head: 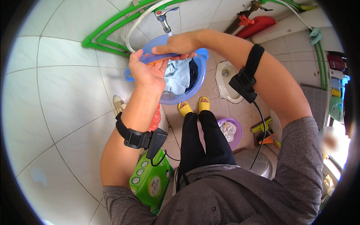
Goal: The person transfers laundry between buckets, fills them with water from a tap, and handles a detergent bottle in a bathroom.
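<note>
A flat blue and orange object [154, 58], its exact kind not clear, is gripped at its left end by my left hand [149, 71], thumb on top. My right hand [178, 46] holds the other end, thumb over its upper face. Both hands are above a large blue plastic basin [201, 81]. In the basin lie light blue cloth [177, 77] and dark cloth [193, 74]. Just behind my right hand, a chrome faucet [164, 21] points down, with a pale stream at its spout. The hands hide part of the basin.
A squat toilet [225, 81] is set in the floor right of the basin. Nearer stands a purple basin [238, 135] with patterned cloth, beside a squeegee [261, 125]. Green pipes [112, 26] run along the tiled wall. A green carton [153, 182] is at lower left, a round metal lid [250, 161] at lower right.
</note>
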Tool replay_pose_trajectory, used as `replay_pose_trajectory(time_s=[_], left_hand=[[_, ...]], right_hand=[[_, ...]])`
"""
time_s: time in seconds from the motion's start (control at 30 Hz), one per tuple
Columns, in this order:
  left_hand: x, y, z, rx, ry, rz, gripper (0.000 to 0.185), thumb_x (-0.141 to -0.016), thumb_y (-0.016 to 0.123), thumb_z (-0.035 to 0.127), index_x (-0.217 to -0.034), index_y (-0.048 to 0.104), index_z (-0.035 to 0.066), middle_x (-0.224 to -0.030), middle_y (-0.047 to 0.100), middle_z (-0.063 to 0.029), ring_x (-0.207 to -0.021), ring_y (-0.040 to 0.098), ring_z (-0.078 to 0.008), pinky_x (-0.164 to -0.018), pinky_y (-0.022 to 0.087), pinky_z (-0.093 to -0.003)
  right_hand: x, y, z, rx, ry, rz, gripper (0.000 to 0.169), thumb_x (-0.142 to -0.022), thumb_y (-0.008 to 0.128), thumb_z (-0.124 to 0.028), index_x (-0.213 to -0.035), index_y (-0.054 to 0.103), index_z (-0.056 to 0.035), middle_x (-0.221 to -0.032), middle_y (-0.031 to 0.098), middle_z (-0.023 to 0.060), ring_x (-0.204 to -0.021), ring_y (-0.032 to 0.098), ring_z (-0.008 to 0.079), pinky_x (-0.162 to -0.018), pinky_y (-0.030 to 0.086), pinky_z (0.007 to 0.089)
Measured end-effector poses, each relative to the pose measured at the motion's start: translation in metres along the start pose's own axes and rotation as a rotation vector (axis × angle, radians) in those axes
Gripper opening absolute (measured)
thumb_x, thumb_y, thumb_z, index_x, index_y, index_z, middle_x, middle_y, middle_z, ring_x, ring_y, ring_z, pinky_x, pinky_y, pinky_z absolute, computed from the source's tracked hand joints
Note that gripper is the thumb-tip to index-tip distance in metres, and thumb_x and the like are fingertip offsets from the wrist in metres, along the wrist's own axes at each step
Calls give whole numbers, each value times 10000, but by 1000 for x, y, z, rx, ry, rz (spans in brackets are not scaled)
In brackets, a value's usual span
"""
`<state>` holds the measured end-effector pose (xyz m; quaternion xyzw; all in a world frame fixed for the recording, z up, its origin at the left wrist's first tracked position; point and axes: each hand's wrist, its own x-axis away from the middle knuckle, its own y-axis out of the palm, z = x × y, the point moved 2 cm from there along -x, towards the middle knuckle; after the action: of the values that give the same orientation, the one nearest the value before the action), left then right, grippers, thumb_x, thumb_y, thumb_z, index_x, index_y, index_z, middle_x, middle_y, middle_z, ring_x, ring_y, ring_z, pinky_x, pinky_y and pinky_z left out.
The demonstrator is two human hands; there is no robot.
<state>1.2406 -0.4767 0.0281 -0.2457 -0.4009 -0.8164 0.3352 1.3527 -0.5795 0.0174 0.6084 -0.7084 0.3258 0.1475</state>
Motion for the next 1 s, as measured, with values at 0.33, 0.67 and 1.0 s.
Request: replay_pose_trajectory(time_s=[0.33,0.67,1.0], left_hand=[[0,-4,-3,-20,0,35,541,-935,393,334,-1234,442,-114,-1263,527,-217,-1225,521,-314,-1122,350,-413],[-6,-12,-4,-32,-17,-46,448,-901,469,350,-1128,434,-35,-1195,528,-164,-1181,541,-282,-1110,350,-416],[0,-11,-9,-55,-16,-2,526,-930,402,342,-1207,466,-100,-1228,552,-203,-1193,541,-306,-1102,378,-404]], right_hand=[[-2,3,1,15,1,-24,737,-881,379,-761,-611,483,-84,-505,392,16,-417,360,131,-404,312,298],[2,4,0,-5,13,-32,739,-872,397,-766,-626,489,-75,-503,382,14,-424,364,126,-398,313,292],[-1,9,5,-17,52,-61,729,-880,389,-759,-633,493,-80,-519,395,4,-431,362,120,-413,310,291]])
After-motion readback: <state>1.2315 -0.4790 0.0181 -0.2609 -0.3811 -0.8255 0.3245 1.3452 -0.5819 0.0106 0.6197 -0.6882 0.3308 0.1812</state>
